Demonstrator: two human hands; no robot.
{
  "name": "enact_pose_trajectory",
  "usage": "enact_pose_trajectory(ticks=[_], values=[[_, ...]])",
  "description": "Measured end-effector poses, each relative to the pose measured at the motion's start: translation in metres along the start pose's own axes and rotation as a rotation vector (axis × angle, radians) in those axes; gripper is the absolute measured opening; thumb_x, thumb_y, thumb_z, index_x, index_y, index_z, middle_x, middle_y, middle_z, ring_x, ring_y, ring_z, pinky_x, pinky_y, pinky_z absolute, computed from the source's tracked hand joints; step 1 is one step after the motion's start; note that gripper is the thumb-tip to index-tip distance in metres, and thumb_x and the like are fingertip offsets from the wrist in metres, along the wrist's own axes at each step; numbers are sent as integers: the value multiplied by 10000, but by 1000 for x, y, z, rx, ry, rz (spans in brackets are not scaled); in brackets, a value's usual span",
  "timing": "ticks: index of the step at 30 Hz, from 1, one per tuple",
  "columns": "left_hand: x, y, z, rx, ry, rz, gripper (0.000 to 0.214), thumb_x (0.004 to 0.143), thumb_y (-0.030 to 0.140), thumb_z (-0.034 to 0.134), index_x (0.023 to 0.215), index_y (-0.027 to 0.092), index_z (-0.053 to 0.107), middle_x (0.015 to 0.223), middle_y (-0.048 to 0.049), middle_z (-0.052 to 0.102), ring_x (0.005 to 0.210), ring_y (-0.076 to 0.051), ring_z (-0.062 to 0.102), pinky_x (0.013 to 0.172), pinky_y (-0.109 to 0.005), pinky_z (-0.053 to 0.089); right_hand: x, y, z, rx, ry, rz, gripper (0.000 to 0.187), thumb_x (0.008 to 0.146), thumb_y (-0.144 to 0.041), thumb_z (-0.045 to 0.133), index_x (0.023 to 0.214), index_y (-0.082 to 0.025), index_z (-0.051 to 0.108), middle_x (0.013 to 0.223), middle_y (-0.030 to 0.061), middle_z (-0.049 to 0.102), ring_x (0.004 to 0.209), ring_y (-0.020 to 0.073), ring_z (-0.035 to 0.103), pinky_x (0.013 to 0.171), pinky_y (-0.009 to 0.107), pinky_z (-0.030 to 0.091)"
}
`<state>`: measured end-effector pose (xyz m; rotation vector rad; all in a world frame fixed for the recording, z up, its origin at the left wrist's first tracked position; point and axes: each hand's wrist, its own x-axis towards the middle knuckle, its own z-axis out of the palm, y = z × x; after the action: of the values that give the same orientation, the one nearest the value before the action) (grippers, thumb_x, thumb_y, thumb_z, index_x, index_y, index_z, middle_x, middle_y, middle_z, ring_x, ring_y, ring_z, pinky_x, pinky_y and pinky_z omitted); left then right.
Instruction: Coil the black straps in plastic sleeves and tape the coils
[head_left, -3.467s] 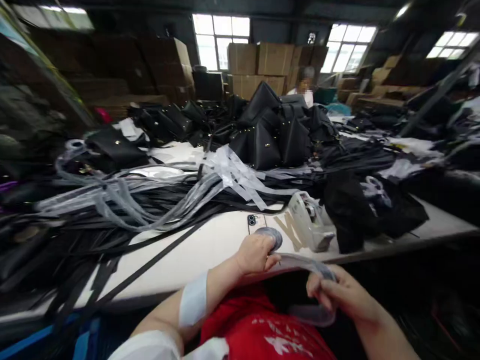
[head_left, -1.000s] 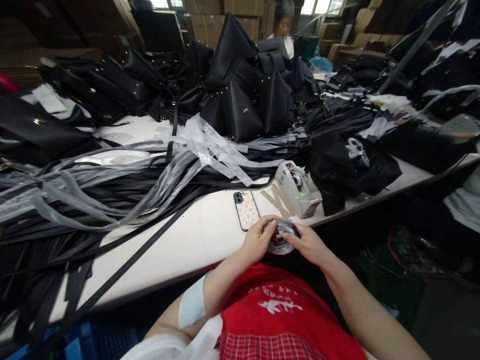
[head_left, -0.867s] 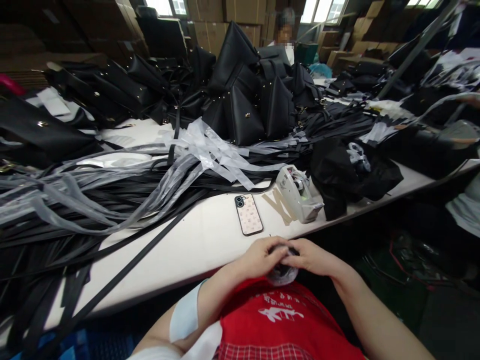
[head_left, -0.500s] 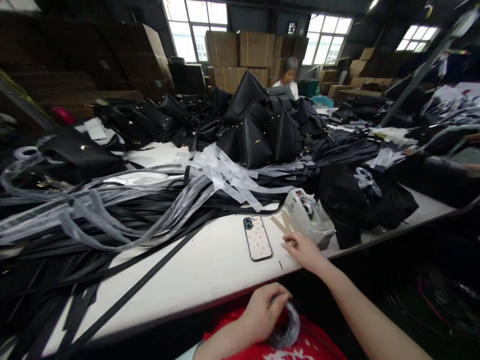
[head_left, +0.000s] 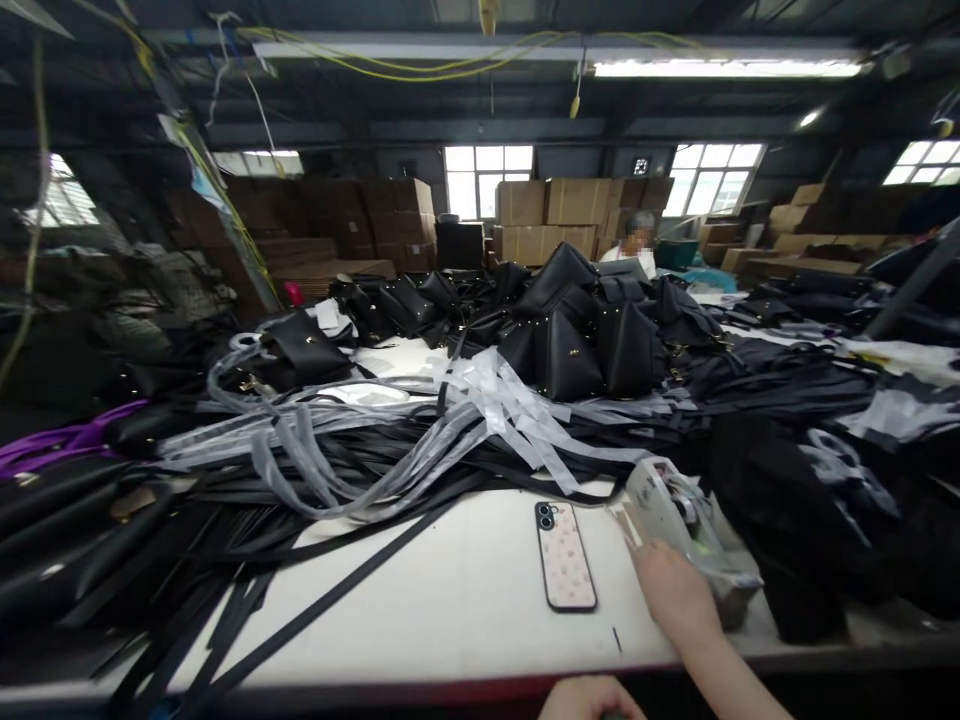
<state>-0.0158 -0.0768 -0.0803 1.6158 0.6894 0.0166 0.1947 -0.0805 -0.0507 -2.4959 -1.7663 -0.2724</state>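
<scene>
My right hand reaches over the table beside the white plastic box. Its fingers point down at the tan strips and are mostly hidden and blurred; whether they grip a strip I cannot tell. At the bottom edge my left hand shows only in part, with curled fingers. The coil of clear plastic strip it held a moment ago lies almost wholly below the frame. A phone in a pink patterned case rests face down left of my right hand.
Black straps and clear plastic strips spread across the white table. Black bags are heaped behind them. Black material lies to the right. A person is at the far side, before stacked cartons.
The view has tilted up and swung left, so things sit lower and farther right. My right hand has moved onto the near end of the tan strips. My left hand has mostly dropped out of frame.
</scene>
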Motion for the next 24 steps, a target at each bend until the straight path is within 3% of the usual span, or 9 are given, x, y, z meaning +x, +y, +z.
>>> enact_pose_trajectory(ticks=[5, 10, 13, 16, 20, 24], values=[[-36, 35, -3, -27, 100, 96, 278, 843, 363, 548, 910, 162, 727, 870, -46, 708, 813, -176, 612, 770, -268, 478, -11, -9, -12, 54, -51, 34, 377, 909, -100, 351, 775, -187, 692, 849, 165, 682, 758, 292, 650, 652, 399, 485], [-36, 42, -4, -16, 57, 142, 271, 876, 352, 518, 910, 154, 701, 868, -40, 691, 792, -162, 593, 769, -261, 472, -15, -12, -23, 82, -57, 78, 314, 962, -242, 441, 765, -184, 679, 829, 122, 675, 716, 233, 634, 626, 327, 437], [-37, 37, -5, -85, 26, 134, 346, 904, 431, 481, 949, 155, 684, 826, -37, 675, 722, -152, 583, 709, -260, 474, -29, -6, -49, 113, -17, 127, 323, 996, -255, 365, 936, -162, 669, 894, 130, 686, 794, 239, 638, 670, 320, 425], [-36, 30, -6, -277, -50, 45, 497, 913, 568, 409, 1017, 143, 644, 680, -11, 612, 542, -124, 522, 549, -245, 438, -56, -2, -85, 328, -21, 105, 296, 994, -306, 374, 1031, -181, 640, 890, 88, 706, 782, 215, 646, 666, 295, 410], [-27, 20, -4, -451, -138, -48, 546, 883, 625, 429, 1022, 138, 635, 609, 1, 589, 475, -118, 498, 491, -239, 404, -89, -4, -127, 539, -328, 8, 205, 884, -386, 562, 803, -226, 661, 707, -5, 687, 639, 165, 614, 589, 262, 358], [-18, 16, -2, -423, -133, 14, 513, 891, 590, 454, 995, 137, 670, 722, -33, 661, 626, -142, 580, 652, -269, 469, -106, -14, -141, 418, -540, -25, 183, 816, -373, 621, 704, -233, 654, 621, -20, 657, 576, 156, 575, 548, 265, 295]])
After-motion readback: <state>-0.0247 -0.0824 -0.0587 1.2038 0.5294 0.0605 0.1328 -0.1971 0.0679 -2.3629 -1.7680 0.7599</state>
